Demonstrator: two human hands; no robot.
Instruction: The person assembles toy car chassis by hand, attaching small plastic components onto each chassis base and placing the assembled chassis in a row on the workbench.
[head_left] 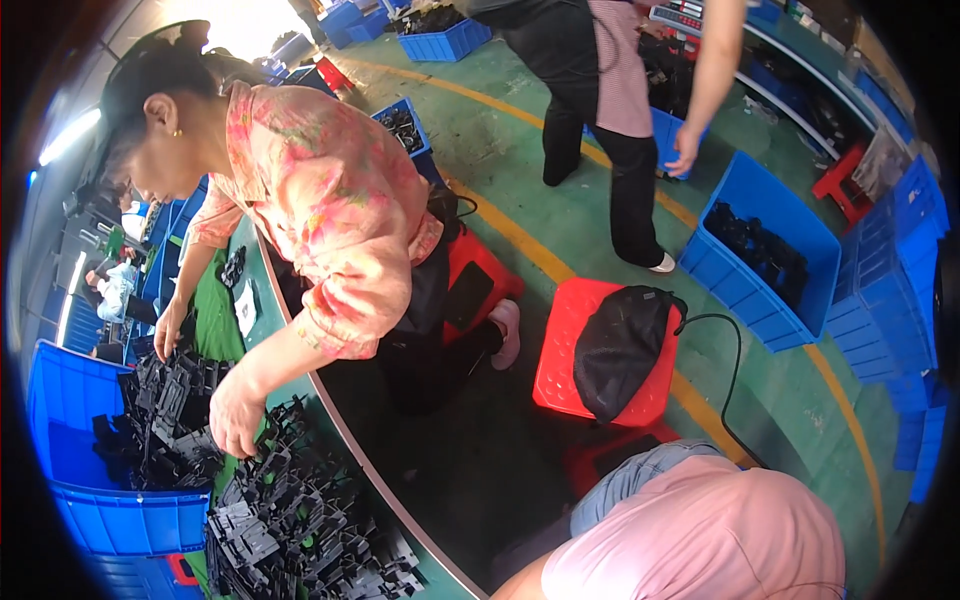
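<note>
Neither of my hands shows in the head view. At the lower right, a pink-shirted shoulder (720, 530) and a short stretch of bare arm (525, 582) reach the bottom edge; the hand at its end is out of the picture. Nearest to that arm lies a heap of black plastic parts (290, 525) on the green worktable (335, 425). Across the heap, a co-worker in a floral shirt leans over the table. The co-worker's nearer hand (237, 415) touches the parts, and the farther hand (170, 328) is by the crate.
A blue crate (130, 525) with more black parts stands at the table's left. Behind the table is a red stool (560, 365) bearing a dark fabric item (622, 350) with a cord. Another blue crate (745, 295) and stacked crates (885, 310) stand right. A person (585, 110) stands beyond.
</note>
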